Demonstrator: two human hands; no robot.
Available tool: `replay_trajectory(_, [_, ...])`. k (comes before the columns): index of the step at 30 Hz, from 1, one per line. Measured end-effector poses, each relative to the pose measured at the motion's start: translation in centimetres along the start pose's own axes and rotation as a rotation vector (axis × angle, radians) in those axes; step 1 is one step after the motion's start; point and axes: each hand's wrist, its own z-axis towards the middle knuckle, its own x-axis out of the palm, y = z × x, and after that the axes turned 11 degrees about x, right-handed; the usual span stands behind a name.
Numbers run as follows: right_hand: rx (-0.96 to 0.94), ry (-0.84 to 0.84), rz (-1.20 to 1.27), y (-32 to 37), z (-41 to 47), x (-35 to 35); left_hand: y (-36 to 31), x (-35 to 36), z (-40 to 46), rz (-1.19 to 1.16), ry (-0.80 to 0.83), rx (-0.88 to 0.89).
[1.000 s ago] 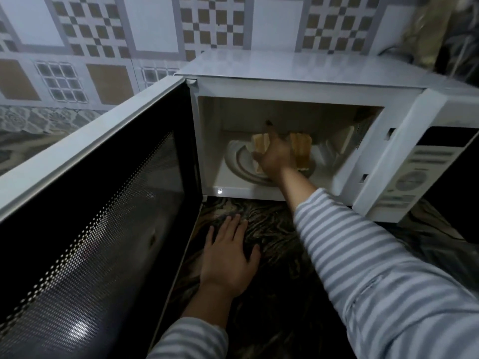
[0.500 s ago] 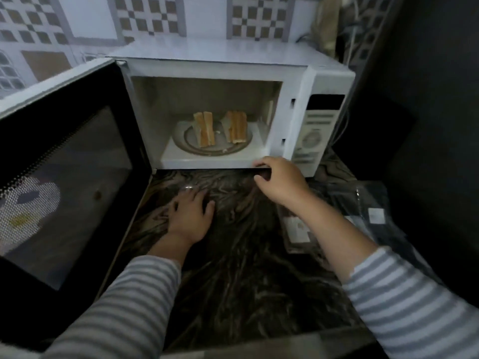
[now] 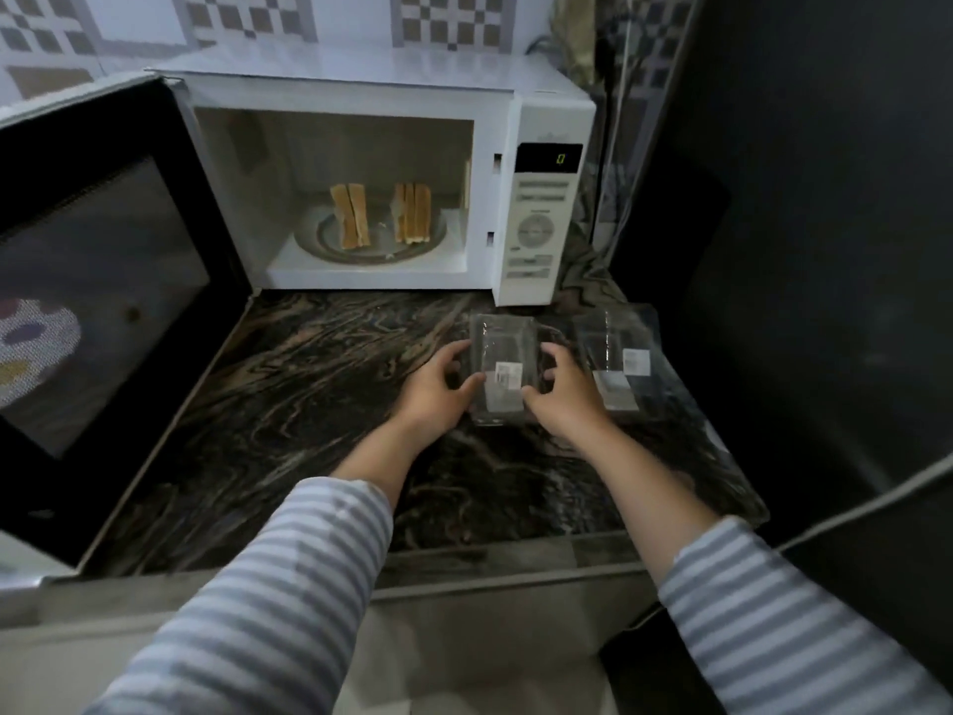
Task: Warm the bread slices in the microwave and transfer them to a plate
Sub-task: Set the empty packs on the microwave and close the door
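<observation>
The white microwave [image 3: 546, 121] stands at the back of the counter with its door [image 3: 98, 281] swung wide to the left. Inside, two stacks of bread slices stand on edge on the glass turntable [image 3: 314, 240]: a left stack [image 3: 350, 216] and a right stack [image 3: 412, 213]. In front of the microwave lies a clear plastic container [image 3: 503, 363] with a white label. My left hand [image 3: 436, 389] grips its left side and my right hand [image 3: 559, 392] grips its right side.
A second clear plastic container [image 3: 621, 353] with a label lies to the right of the first. The dark marbled counter [image 3: 309, 405] ends at a front edge near me. A dark wall or appliance [image 3: 799, 250] closes off the right side; cables hang behind the microwave.
My right hand left the microwave cavity and came down to the counter. My left hand moved right off the bare counter. Both hands now hold the clear container. The view backed away.
</observation>
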Motion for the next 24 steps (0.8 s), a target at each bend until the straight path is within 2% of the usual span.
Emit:
replay_trajectory(4, [0.057, 0.043, 0.135, -1.0, 0.7, 0.9, -0.3, 0.6, -0.9, -0.181, 0.007, -0.102])
replay_trajectory(12, [0.21, 0.276, 0.4, -0.4, 1.0, 0.8, -0.3, -0.3, -1.1, -0.202, 0.074, -0.254])
replay_trajectory(20, [0.226, 0.253, 0.352, 0.0, 1.0, 0.8, -0.6, -0.2, -1.3, -0.153, 0.009, -0.266])
replay_trajectory(22, [0.173, 0.232, 0.301, -0.1, 0.7, 0.6, -0.6, -0.6, -1.3, -0.121, 0.023, -0.245])
replay_trajectory(24, [0.066, 0.165, 0.16, -0.1, 0.4, 0.4, -0.7, -1.2, -1.2, 0.009, 0.044, -0.187])
